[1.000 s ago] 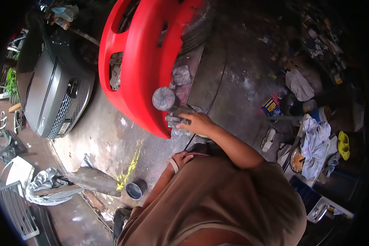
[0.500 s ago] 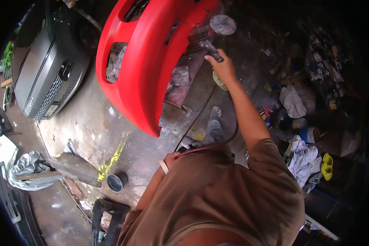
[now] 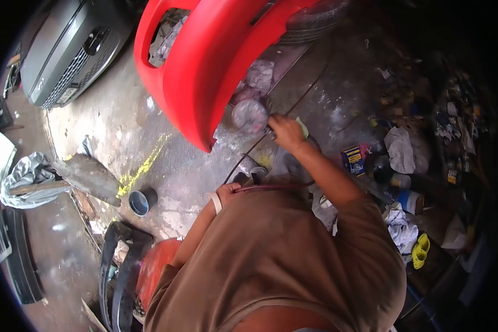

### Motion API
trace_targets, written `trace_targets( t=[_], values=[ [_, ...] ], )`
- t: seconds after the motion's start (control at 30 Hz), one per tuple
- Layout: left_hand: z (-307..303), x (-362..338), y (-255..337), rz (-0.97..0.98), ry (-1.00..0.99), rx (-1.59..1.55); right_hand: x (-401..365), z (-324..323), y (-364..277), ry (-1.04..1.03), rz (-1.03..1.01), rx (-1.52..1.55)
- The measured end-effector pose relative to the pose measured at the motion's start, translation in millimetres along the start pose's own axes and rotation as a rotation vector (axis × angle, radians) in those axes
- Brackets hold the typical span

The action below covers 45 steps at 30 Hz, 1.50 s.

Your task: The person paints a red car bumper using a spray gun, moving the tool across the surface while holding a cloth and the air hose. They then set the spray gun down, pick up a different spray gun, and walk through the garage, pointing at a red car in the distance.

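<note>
My right hand (image 3: 288, 133) is closed around the handle of a paint spray gun (image 3: 250, 117), whose round cup top faces the camera. The gun is beside the lower end of a glossy red car bumper (image 3: 196, 77), with a small gap between them. My fingers hide most of the handle and trigger. Close to my waist, my left hand (image 3: 227, 193) grips a dark reddish air hose (image 3: 276, 187). The hose runs across the front of my shirt and curves up toward my right forearm.
A grey bumper (image 3: 66, 61) stands at upper left. On the floor are a dark bucket (image 3: 143, 201), a grey plastic sheet (image 3: 30, 177) and a black frame-like part (image 3: 113, 265). Rags, a blue-yellow box (image 3: 353, 160) and yellow clogs (image 3: 420, 252) clutter the right.
My right hand has brought the spray gun down and left, from the bumper's far edge toward its lower end and closer to my body. My left hand still holds the hose.
</note>
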State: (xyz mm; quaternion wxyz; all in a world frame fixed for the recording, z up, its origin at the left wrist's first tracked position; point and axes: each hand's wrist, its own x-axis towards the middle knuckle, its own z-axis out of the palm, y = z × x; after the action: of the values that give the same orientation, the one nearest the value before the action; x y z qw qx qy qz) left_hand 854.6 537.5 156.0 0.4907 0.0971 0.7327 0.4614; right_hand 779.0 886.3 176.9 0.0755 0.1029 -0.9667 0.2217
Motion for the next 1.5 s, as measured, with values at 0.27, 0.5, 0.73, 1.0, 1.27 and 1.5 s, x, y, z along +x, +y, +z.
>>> trace_targets(
  t=[0.27, 0.5, 0.73, 1.0, 1.27, 1.5],
  values=[
    [-2.9, -20.9, -23.8, -0.007, 0.071, -0.084, -44.1, 81.4, -50.6, -0.294, -0.128, 0.108],
    [-7.3, -12.8, -10.2, -0.115, 0.037, -0.112, -30.9, 87.8, -70.5, -0.468, -0.263, 0.134],
    [-7.5, 6.8, 24.3, -0.053, -0.002, -0.114, 6.5, -0.7, -65.1, -0.173, -0.112, 0.240],
    [1.8, 22.6, 27.1, 0.046, -0.031, -0.205, 55.8, -134.1, -31.9, 0.293, 0.361, 0.393],
    [-8.5, -11.8, 91.3, 0.187, 0.055, -0.232, 84.7, -221.7, -11.5, 0.482, 0.537, 0.260],
    [-14.2, -32.9, 131.6, 0.437, -0.023, -0.120, 67.3, -202.1, -67.9, 0.147, 0.334, 0.231]
  ],
)
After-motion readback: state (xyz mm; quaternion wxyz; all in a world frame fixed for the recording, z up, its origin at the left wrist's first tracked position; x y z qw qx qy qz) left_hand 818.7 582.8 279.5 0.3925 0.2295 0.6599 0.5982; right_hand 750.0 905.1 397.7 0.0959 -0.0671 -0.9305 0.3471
